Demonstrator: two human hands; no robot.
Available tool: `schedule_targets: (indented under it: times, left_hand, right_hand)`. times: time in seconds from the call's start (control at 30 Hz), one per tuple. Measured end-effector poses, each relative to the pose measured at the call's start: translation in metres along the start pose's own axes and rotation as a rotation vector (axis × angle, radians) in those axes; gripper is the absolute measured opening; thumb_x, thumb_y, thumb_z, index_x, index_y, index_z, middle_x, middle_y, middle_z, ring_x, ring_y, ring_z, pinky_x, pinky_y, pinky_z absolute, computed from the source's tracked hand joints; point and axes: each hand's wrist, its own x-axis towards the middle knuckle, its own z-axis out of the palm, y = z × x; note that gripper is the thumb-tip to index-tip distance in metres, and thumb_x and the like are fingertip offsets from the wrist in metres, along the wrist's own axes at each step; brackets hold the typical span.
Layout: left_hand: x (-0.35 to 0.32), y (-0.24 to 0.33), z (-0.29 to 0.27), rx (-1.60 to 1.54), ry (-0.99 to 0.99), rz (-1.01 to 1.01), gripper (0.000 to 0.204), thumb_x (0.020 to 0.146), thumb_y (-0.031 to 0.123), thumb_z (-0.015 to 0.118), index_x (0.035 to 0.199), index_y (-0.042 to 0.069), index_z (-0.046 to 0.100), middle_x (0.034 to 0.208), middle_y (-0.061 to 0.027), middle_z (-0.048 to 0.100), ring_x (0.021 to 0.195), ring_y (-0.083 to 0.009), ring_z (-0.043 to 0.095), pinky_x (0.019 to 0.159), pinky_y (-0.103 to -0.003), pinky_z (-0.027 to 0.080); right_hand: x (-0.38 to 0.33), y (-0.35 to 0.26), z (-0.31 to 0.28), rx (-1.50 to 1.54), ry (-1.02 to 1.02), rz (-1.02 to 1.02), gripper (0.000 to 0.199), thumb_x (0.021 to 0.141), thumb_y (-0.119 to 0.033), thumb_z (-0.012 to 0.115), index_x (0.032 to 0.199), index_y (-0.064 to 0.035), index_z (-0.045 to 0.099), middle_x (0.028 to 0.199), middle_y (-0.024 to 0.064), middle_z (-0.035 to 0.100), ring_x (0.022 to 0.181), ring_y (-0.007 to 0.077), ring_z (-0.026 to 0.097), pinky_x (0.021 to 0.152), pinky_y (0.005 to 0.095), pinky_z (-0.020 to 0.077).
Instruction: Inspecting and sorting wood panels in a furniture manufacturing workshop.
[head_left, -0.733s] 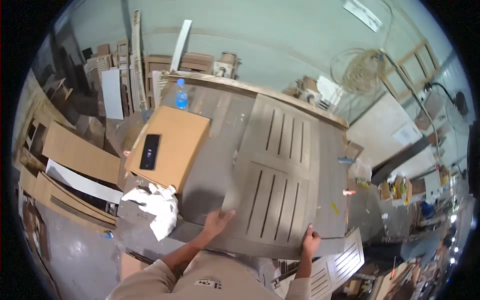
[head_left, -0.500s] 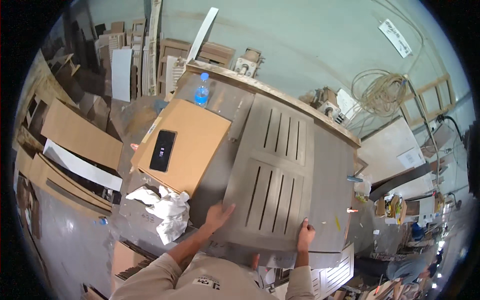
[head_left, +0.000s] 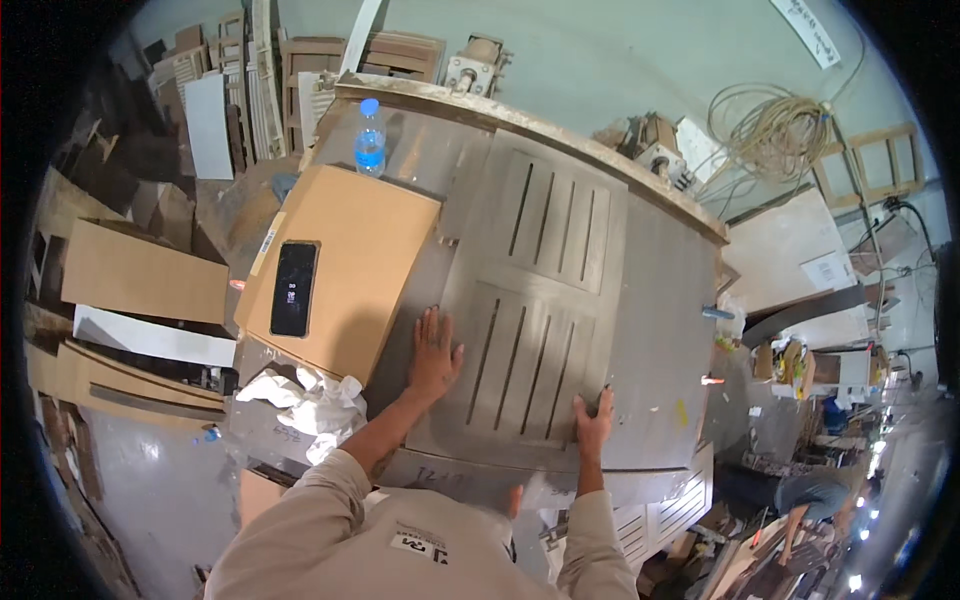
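Observation:
A grey-brown slotted wooden panel (head_left: 545, 284), with two framed sections of long slots, lies flat on the worktable in front of me. My left hand (head_left: 433, 358) is flat with its fingers spread, resting by the panel's left edge. At the lower right edge, my right hand (head_left: 593, 422) has its thumb on the panel's face and its fingers along the side, partly hidden. Left of the panel, a black phone (head_left: 295, 289) lies on a brown cardboard box (head_left: 365, 255). Crumpled white paper or cloth (head_left: 310, 405) sits at the box's near end.
A water bottle with a blue cap (head_left: 370, 140) stands behind the box. A raised wooden ledge (head_left: 560, 155) borders the table's (head_left: 660, 330) far side. Boards (head_left: 145, 270) are stacked at left, and coiled hose (head_left: 770, 130) hangs on the wall. Another person (head_left: 815, 492) bends at lower right.
My left hand has moved farther up along the panel's left edge and spread its fingers. My right hand stays at the right edge, its thumb now apart from the fingers. The whole view has shifted.

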Motion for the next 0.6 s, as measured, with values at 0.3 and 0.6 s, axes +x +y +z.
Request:
schedule_targets:
  times: [0.3, 0.6]
  left_hand:
    - [0.01, 0.017, -0.013, -0.003, -0.107, -0.037, 0.069, 0.091, 0.028, 0.054, 0.144, -0.005, 0.025, 0.147, -0.0337, 0.019, 0.139, -0.0474, 0.015, 0.113, -0.06, 0.011]
    - [0.297, 0.002, 0.027, 0.325, 0.18, -0.324, 0.09, 0.088, 0.059, 0.049, 0.143, -0.008, 0.025, 0.141, -0.0401, 0.023, 0.132, -0.0534, 0.022, 0.108, -0.059, 0.018]
  right_hand:
    - [-0.01, 0.011, 0.004, -0.047, 0.003, -0.015, 0.073, 0.087, -0.038, 0.064, 0.14, 0.0036, 0.036, 0.147, 0.0202, 0.036, 0.139, 0.0352, 0.029, 0.114, 0.0506, 0.017]
    - [0.001, -0.014, 0.004, -0.174, 0.02, -0.034, 0.07, 0.089, -0.037, 0.06, 0.138, 0.0066, 0.036, 0.146, 0.0228, 0.036, 0.138, 0.036, 0.031, 0.114, 0.0501, 0.0191]
